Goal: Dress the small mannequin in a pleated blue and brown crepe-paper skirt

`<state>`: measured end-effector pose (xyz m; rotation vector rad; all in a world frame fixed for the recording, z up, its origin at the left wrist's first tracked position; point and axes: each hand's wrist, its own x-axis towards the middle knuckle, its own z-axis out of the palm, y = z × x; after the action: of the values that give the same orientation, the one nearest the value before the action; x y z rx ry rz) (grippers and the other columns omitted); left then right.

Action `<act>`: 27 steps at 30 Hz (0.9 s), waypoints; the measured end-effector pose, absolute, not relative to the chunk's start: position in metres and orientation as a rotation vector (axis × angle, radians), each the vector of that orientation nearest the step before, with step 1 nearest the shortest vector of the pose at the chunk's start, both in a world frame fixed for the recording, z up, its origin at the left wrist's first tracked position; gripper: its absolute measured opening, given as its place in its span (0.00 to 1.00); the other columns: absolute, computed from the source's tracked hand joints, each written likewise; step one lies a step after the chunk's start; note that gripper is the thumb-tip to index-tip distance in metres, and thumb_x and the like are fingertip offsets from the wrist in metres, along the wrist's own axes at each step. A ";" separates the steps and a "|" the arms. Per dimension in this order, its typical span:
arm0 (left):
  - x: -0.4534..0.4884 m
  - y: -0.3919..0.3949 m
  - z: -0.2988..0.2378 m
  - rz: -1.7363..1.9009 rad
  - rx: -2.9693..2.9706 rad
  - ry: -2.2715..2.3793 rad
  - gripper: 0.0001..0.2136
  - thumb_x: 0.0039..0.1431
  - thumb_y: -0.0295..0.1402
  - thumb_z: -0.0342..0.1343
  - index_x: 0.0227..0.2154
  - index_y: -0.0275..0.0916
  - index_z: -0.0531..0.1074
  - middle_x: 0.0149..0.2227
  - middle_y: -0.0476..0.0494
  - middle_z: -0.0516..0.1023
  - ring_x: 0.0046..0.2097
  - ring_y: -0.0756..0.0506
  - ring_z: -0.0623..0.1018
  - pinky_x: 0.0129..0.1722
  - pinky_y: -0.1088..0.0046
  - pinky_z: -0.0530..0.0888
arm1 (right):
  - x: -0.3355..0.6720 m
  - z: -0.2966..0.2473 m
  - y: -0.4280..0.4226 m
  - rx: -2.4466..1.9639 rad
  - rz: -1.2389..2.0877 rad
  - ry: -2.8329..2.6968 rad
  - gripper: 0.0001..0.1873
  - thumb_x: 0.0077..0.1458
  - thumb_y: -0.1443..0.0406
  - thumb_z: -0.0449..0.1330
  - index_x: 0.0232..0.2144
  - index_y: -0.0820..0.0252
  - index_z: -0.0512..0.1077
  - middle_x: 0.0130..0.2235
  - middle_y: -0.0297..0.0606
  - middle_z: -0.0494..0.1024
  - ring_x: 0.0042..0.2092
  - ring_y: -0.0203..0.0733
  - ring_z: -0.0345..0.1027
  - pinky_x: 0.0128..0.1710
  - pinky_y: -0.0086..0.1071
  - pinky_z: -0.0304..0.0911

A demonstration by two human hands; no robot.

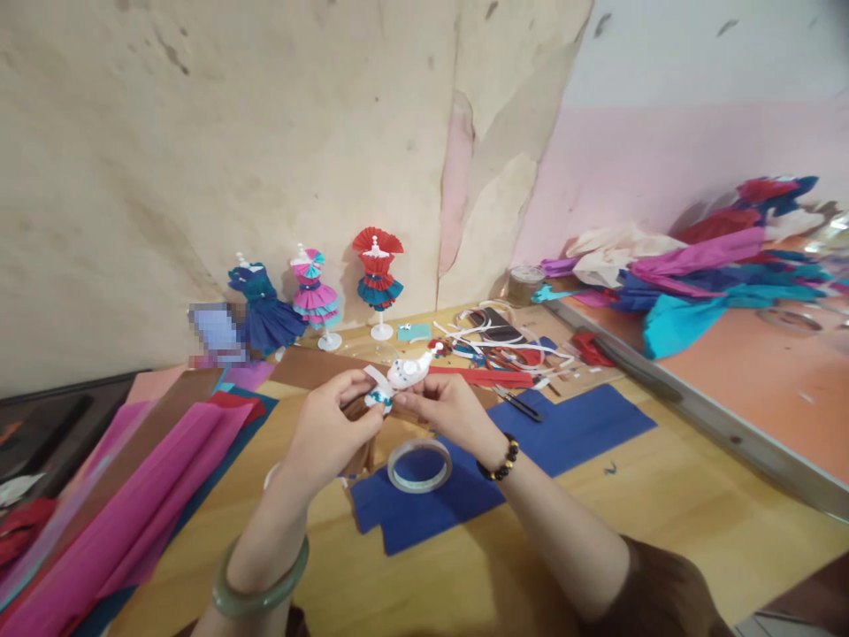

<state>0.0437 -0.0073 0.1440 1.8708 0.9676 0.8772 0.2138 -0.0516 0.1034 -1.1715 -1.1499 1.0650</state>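
Grips tilted white dress form point(408, 370) at frame centre, in a narrow fingertip pinch of left hand point(332, 423) and right hand point(455, 409). Has tape roll point(419, 487) lying on blue sheet point(457, 516), lower centre.

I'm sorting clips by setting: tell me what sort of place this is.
Probably a craft workspace: miniature dresses, a roll of tape and flat blue material sit on one wooden table.

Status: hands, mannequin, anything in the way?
Left hand, right hand both gripping white mannequin. Mannequin tilted. Tape roll on blue paper close by, not blocking.
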 end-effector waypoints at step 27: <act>0.036 0.000 0.146 0.703 1.645 0.678 0.11 0.54 0.36 0.62 0.39 0.40 0.72 0.41 0.41 0.84 0.45 0.40 0.83 0.46 0.65 0.78 | 0.220 0.113 -0.058 -1.111 1.070 -1.225 0.23 0.45 0.48 0.68 0.25 0.60 0.69 0.23 0.27 0.63 0.25 0.31 0.52 0.26 0.28 0.50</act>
<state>0.0356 -0.0004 0.1464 1.6449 0.6776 0.7035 0.2195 -0.0582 0.1126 -1.1112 -1.2252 1.0701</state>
